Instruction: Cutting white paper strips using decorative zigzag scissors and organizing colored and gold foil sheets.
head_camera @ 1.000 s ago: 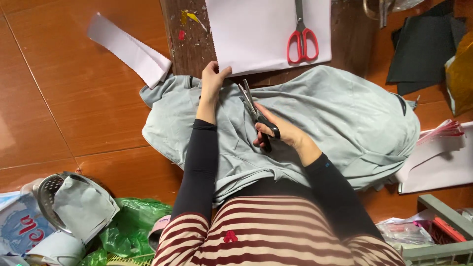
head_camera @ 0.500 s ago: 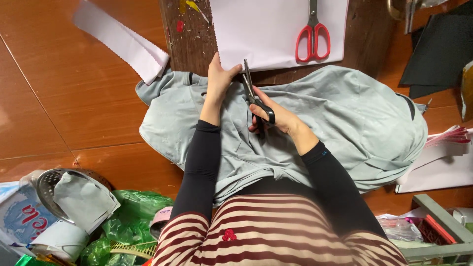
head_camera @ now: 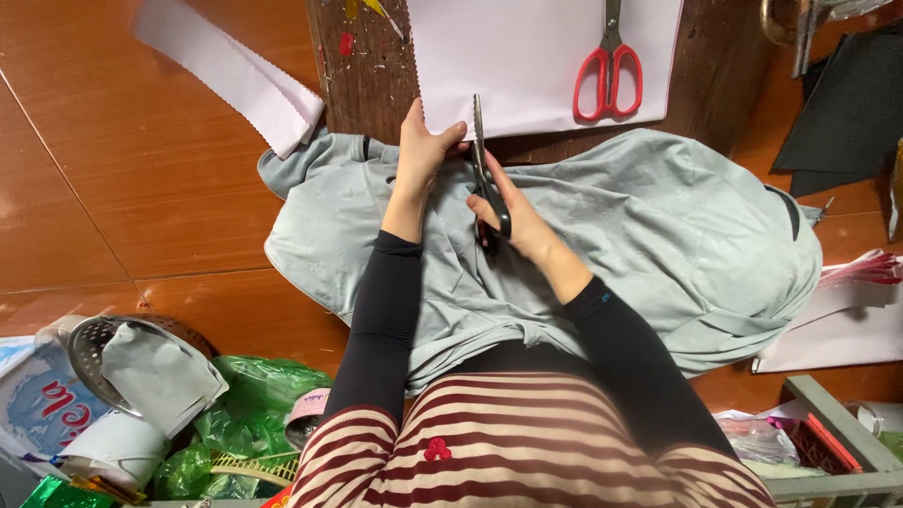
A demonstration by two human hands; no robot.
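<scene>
Since a moment ago both hands have moved toward the top of the frame, nearer the white paper sheet (head_camera: 536, 56). Open floor (head_camera: 122, 216) lies at left; clutter crowds the bottom corners. The left hand (head_camera: 423, 146) pinches the grey fabric (head_camera: 658, 226) at centre. The right hand (head_camera: 513, 221) grips black-handled scissors (head_camera: 486, 179), fingers closed through the handles.

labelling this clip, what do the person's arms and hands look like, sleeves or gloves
Both arms wear snug black long sleeves ending at the wrists. The left hand and right hand are bare: no gloves, and no rings or watch visible. The right sleeve carries a tiny pale mark near its cuff.
</scene>
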